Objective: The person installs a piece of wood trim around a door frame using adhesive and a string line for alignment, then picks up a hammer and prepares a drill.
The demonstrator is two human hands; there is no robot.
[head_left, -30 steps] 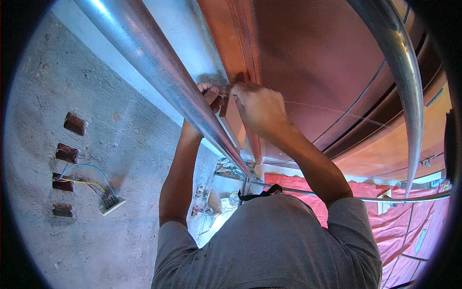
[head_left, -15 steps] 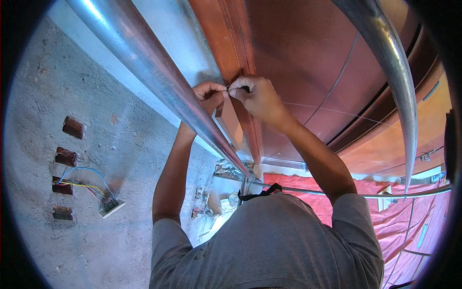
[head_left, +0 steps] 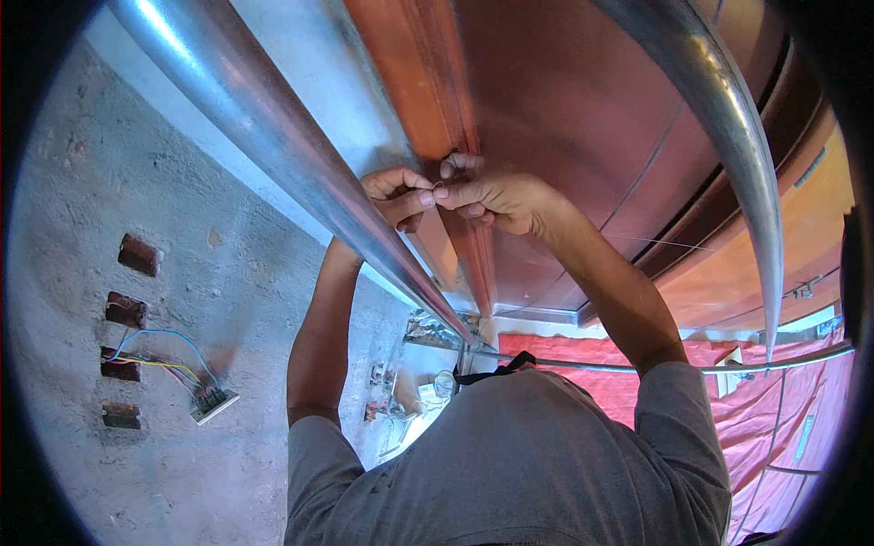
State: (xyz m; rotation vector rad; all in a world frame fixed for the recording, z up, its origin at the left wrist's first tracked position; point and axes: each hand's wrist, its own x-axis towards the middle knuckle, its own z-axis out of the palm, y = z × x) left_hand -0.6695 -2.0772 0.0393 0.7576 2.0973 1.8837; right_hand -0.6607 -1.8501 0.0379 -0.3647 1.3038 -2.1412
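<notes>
where the two hands meet, a thin wire (head_left: 438, 187) is pinched between fingertips, up against the reddish-brown wood strip (head_left: 455, 136). the right hand (head_left: 496, 196) has its thumb and first finger pressed tight on the wire, and a fine line of it runs off to the right. the left hand (head_left: 399, 194) is curled, its fingertips touching the same spot. just beside the left hand runs a shiny metal pipe (head_left: 300, 173). on the grey wall (head_left: 137, 164) at the left sit coloured wires (head_left: 164, 359). red sheet (head_left: 783, 419) lies low down at the right.
</notes>
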